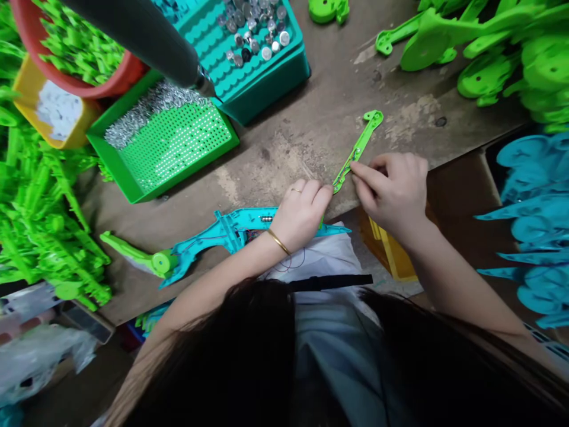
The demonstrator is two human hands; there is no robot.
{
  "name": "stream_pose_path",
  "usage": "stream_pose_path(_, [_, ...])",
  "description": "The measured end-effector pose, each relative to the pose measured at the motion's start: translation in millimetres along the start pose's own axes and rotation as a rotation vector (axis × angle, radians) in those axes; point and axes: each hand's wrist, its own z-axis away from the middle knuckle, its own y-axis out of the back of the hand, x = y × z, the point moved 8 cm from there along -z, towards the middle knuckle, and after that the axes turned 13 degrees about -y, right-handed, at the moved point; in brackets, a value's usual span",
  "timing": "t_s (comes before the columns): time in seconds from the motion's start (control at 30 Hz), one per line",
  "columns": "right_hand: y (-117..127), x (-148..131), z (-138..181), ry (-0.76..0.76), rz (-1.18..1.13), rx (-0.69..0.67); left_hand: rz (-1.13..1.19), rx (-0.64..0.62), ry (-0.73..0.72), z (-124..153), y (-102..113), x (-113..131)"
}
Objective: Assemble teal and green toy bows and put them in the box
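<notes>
Item under examination: a slim green part (368,131), located over the table (284,148) near its front edge, just beyond the blue shell. Its long axis runs obliquely, from the near left end at the left hand's fingertips to the far right end, which points away from the person. That far end carries a short hook turned to the left.

Left hand (299,212): fingers bent, gripping the near end of the green part. Right hand (393,187): index finger and thumb brought towards each other, with the index fingertip at the right-hand edge of the part, about mid-length. Whether it grasps the part or some small item cannot be told.

The blue shell (229,230) lies along the front of the table, partly hidden behind the left hand. Its long axis runs roughly left to right, with the tapered tip pointing right, over a white cloth (335,255). At its left end it meets a green lever (162,262) with a round hub.

Beyond the hands, to the left, stand a green tray (189,176) with small metal pieces and, touching or just beside it, a teal box (275,86) of metal discs. A dark cylindrical tool (146,41) hangs above both, its tip directed down and right
</notes>
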Motion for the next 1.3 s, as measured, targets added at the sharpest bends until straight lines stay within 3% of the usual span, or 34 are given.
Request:
stream_pose_path(0.2, [2.7,-1.1,0.8,0.018,-0.054,-0.04,-0.027,-0.173,-0.008,-9.0,-5.8,2.9])
stream_pose_path(0.33, [-2.8,-6.0,0.5,0.064,-0.071,-0.032,-0.011,-0.209,-0.017,-9.2,-7.2,2.9])
stream_pose_path(0.6, [-0.2,0.4,-0.3,0.021,-0.04,0.013,0.027,-0.207,-0.004,-9.2,-0.6,1.0])
stream_pose_path(0.83, [3.3,-6.6,-2.1,0.039,-0.076,-0.004,0.067,-0.155,0.251,8.2,23.6,-9.5])
stream_pose_path(1.3, [2.7,-28.7,8.6,0.189,-0.237,-0.035,0.07,-0.101,0.292,6.7,19.5,-4.0])
